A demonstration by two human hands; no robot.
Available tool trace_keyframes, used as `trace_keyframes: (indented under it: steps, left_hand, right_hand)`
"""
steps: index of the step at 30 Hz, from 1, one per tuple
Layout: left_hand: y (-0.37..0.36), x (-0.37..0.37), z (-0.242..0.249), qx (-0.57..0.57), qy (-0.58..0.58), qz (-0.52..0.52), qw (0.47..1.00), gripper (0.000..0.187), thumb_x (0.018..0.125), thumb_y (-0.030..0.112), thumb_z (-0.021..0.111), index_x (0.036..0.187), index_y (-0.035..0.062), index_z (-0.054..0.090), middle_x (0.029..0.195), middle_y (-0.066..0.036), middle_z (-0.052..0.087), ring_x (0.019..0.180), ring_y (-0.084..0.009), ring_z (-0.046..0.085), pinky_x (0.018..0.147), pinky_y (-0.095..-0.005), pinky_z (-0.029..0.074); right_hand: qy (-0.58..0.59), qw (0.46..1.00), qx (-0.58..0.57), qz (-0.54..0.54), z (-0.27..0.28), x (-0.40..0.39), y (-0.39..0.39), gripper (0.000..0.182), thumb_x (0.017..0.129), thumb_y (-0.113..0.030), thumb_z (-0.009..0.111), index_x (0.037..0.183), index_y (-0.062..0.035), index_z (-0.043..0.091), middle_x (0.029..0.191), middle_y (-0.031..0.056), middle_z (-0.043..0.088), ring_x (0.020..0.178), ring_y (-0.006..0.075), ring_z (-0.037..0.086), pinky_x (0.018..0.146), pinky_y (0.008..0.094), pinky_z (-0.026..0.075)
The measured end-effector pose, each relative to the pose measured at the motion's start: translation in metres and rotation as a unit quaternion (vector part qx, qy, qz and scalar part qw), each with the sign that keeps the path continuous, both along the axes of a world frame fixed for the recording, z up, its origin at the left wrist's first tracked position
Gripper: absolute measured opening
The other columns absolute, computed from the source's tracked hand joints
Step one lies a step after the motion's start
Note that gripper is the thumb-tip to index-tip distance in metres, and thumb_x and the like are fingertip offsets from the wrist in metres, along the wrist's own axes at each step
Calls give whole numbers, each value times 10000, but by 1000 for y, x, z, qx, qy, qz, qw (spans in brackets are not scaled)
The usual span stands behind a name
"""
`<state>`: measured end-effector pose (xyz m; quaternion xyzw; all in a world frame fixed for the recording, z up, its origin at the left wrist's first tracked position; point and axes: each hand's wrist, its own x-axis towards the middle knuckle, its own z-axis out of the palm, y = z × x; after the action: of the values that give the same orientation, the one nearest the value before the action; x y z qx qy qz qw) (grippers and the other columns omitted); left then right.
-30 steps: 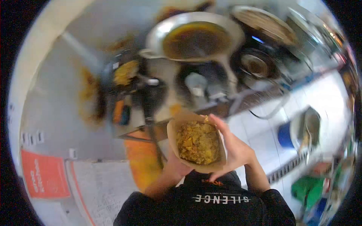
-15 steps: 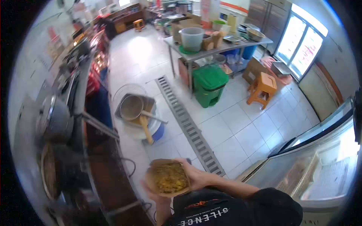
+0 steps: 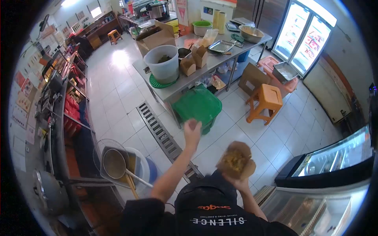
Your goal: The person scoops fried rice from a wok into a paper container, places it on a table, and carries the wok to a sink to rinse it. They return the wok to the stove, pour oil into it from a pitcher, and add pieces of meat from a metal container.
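My right hand (image 3: pixel 239 183) supports a brown paper takeout box (image 3: pixel 250 170) from below, on the right in front of my dark apron. The box's flaps stand up, and yellowish chopped food (image 3: pixel 235 160) shows inside. My left hand (image 3: pixel 193 135) is stretched forward, apart from the box. It appears in front of the green lidded bin (image 3: pixel 199 104). Its fingers look curled but are blurred, and no object is visible in them.
Ahead, a steel table (image 3: pixel 173 91) carries a white bucket (image 3: pixel 162 65), paper boxes (image 3: pixel 188 67) and a metal bowl (image 3: pixel 252 34). An orange stool (image 3: pixel 264 103) stands at right. A strainer (image 3: pixel 114 163) rests over a tub at left, beside a floor drain (image 3: pixel 157 131).
My left hand has left the box and reached forward. The box has shifted right in view, now in my right hand alone. The view has turned, with the table appearing nearer.
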<state>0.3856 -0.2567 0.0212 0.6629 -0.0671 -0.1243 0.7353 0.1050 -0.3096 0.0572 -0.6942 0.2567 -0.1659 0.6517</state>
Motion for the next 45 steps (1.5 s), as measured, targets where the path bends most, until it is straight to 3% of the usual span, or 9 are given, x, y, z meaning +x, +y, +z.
trace_keyframes:
  steps: [3,11,18,26,36,38,39,41,45]
  left_hand:
    - [-95,118,-38,180,-124,112,969,539,718,198,729,1119,-35,455,1135,-182,512,998,-269,520,869,-383,430]
    - [-200,367,-148,326,-254,126,902,1023,610,233,813,1360,-98,200,1342,-274,346,1277,-395,325,1089,-432,262]
    - [-235,408,-130,228,-128,4,965,1073,594,132,830,1406,-19,144,1337,-210,379,1234,-315,420,1020,-401,371]
    - [-246,422,-130,278,-220,50,934,1026,605,130,829,1390,6,181,1307,-171,405,1212,-281,438,997,-377,381]
    - [-172,143,-112,235,-25,224,946,880,620,215,856,1283,8,316,1243,-157,424,1161,-279,459,973,-398,392]
    - [-138,40,-121,280,43,260,923,895,637,228,857,1300,5,298,1276,-166,398,1193,-299,450,980,-410,409]
    - [-128,1,-103,240,73,300,920,917,645,209,854,1320,8,267,1294,-171,381,1192,-299,452,982,-411,416]
    - [-95,-57,-66,165,126,394,895,949,658,167,845,1350,19,212,1316,-178,359,1194,-296,453,992,-411,420]
    - [2,-209,-96,100,132,629,760,970,677,90,825,1373,54,149,1330,-179,346,1213,-285,440,1008,-402,423]
  right_hand:
    - [-33,989,-61,-128,-58,76,-81,598,701,-56,789,1210,-13,478,1102,70,581,1000,183,581,820,307,507]
    - [-191,968,-144,-77,-121,405,-359,882,676,-112,817,1348,-27,252,1297,163,417,1226,280,439,1001,384,399]
    - [-165,932,-302,-116,-164,614,-483,970,621,-180,846,1345,-11,223,1248,175,399,1178,317,419,970,439,370]
    - [66,906,-406,-103,-184,652,-496,1078,609,-394,845,1403,9,236,1365,221,336,1280,396,305,1042,476,250]
    - [266,891,-367,-4,-286,346,-419,908,728,-393,737,1381,59,296,1318,264,425,1243,405,384,1051,494,272]
    - [548,748,-327,182,-346,209,-417,694,756,-502,645,1238,-16,526,1180,215,564,1073,365,538,931,500,398]
    - [553,686,-202,427,-376,139,-445,535,734,-481,665,1020,-30,650,1028,205,634,930,331,609,822,498,466]
    - [568,543,-196,586,-367,104,-462,502,738,-456,653,1001,-29,645,1009,205,632,916,331,609,813,492,467]
    - [485,519,-344,614,-383,168,-394,437,745,-405,630,964,-27,634,972,205,628,889,330,609,796,480,470]
